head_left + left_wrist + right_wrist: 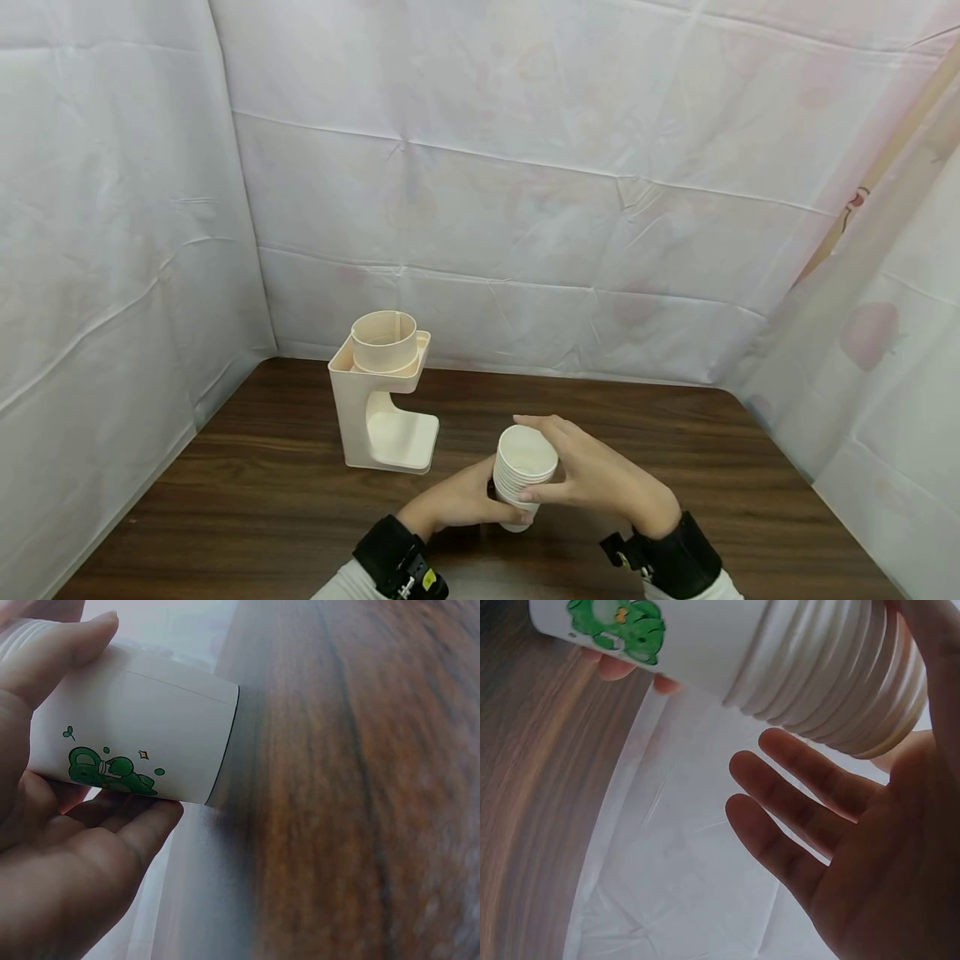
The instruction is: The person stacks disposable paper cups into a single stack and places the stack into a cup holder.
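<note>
A stack of white paper cups (524, 473) is held tilted above the dark wooden table (262, 508), mouth facing up towards me. My left hand (459, 502) grips the bottom cup from the left; that cup (142, 727) bears a green cartoon print, and thumb and fingers (112, 840) wrap round it. My right hand (592, 475) holds the top of the stack, forefinger over the far rim and thumb on the near side. In the right wrist view the ribbed rims (832, 667) lie against the thumb side of the right hand (870, 847), whose other fingers (795, 802) are spread straight and touch nothing.
A cream cup-dispenser stand (382, 400) with a round tube on top stands on the table at the back left. White sheeting (525, 208) walls the table at the back and on both sides.
</note>
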A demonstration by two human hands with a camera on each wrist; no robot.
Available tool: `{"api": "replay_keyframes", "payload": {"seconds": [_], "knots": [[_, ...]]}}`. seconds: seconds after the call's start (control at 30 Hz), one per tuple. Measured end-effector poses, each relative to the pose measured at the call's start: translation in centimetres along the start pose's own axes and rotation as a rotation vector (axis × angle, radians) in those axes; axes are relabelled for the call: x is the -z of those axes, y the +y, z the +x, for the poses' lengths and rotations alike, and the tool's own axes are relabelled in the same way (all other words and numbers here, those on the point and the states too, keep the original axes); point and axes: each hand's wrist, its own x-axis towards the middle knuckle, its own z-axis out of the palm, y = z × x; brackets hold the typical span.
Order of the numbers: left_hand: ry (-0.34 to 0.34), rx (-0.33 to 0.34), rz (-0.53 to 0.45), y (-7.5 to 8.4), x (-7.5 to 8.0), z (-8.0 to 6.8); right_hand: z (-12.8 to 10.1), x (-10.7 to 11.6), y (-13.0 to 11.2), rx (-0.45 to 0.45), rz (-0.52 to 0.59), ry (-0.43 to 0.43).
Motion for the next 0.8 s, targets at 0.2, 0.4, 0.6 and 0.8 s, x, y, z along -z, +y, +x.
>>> {"api": "replay_keyframes", "payload": {"seconds": [0.2, 0.4, 0.6, 0.8], "knots": [[0.007, -0.007, 0.005, 0.0, 0.0, 0.1, -0.1, -0.3, 0.7, 0.007, 0.074, -0.01], [-0.001, -0.015, 0.017, -0.2, 0.0, 0.1, -0.3, -0.8, 1.5, -0.004, 0.165, -0.04], [0.003, 0.004, 0.021, -0.3, 0.2, 0.1, -0.7, -1.3, 2.0, -0.058, 0.193, -0.087], [-0.002, 0.011, 0.062, -0.2, 0.6, 0.0, -1.2, -1.8, 2.6, -0.072, 0.24, -0.146]]}}
